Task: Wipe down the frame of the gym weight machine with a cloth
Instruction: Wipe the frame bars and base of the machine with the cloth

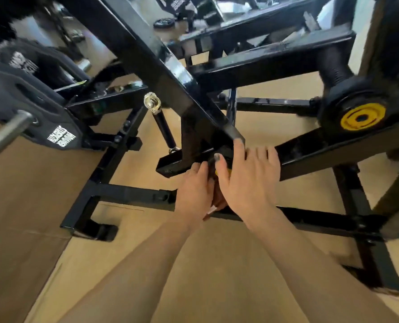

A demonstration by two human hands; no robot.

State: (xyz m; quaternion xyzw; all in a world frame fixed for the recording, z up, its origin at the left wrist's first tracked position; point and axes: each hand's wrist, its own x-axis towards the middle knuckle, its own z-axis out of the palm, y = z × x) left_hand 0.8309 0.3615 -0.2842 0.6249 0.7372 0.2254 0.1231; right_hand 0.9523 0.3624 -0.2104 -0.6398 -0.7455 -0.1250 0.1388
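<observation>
1. The right hand (247,180) is lying flat on the black frame (333,148) of the weight machine, fingers straight and spread fairly wide over the sloping bar, with the fingertips reaching across its upper edge near the joint where the diagonal beam (147,59) is coming down.
2. The left hand (195,192) is sitting just beside the right, tucked partly under its thumb. Its fingers are reaching toward the short stub of bar (170,165) at the joint; whether they are curling round anything I cannot tell.
3. The cloth is not plainly showing. Something dark with a spot of yellow is sitting between the two hands, under the right thumb, and it may be the cloth bunched up, but that is only a guess.
4. For a good wipe here, I judge the flat right palm should be keeping even pressure while travelling along the bar rather than across it, so the top face and both edges are getting covered.
5. The joint just ahead of the fingertips is having corners where dust is likely collecting; folding the cloth over one finger would probably be reaching them better.
6. The pivot with the yellow cap (361,117), up the bar beyond the right fingers, and the weight plates (30,106), well off to the left, are worth steering clear of.
</observation>
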